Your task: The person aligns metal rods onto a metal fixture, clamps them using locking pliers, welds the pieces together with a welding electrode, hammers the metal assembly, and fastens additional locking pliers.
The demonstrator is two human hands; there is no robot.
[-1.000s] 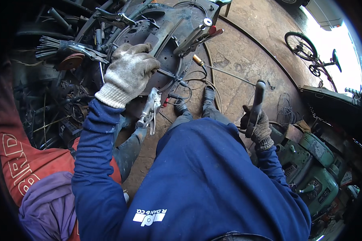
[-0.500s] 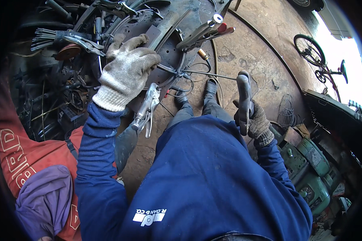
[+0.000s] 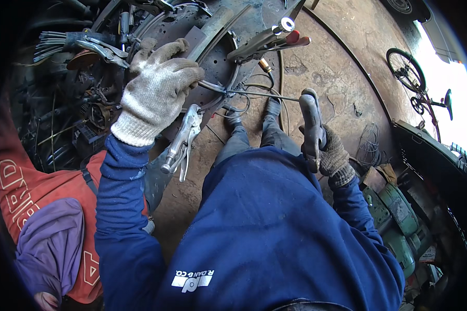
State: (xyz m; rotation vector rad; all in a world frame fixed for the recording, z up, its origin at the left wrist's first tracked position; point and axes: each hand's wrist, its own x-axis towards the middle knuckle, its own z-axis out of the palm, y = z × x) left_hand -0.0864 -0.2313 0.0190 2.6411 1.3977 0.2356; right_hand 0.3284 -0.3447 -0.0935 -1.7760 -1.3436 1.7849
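Item: thin rod (image 3: 267, 95), straight, extending left from the grey tool (image 3: 312, 127) toward the bent bar (image 3: 211, 86); contact at its tip cannot be told.

Right hand (image 3: 332, 155): gloved, closed around the grey tool, well apart from the left.

Left hand (image 3: 158, 93): gloved, fingers curled at the bent bar; grip hidden, cannot tell whether clamped.

Support: dark plate (image 3: 218, 63), holed, beneath the bent bar.

Clamps: silver locking pliers (image 3: 184, 139), near side; red-handled pliers (image 3: 259, 45), far right side.

Surroundings: rod bundle (image 3: 49, 45), far left; co-worker in red (image 3: 62, 181), near left; cable (image 3: 282, 83), far, beside a shoe (image 3: 272, 108).

Hazards, judged: one-ended support could let the rod's tip waver into the left glove; a foot catching the cable could jolt the work; a loosened clamp could let parts shift.
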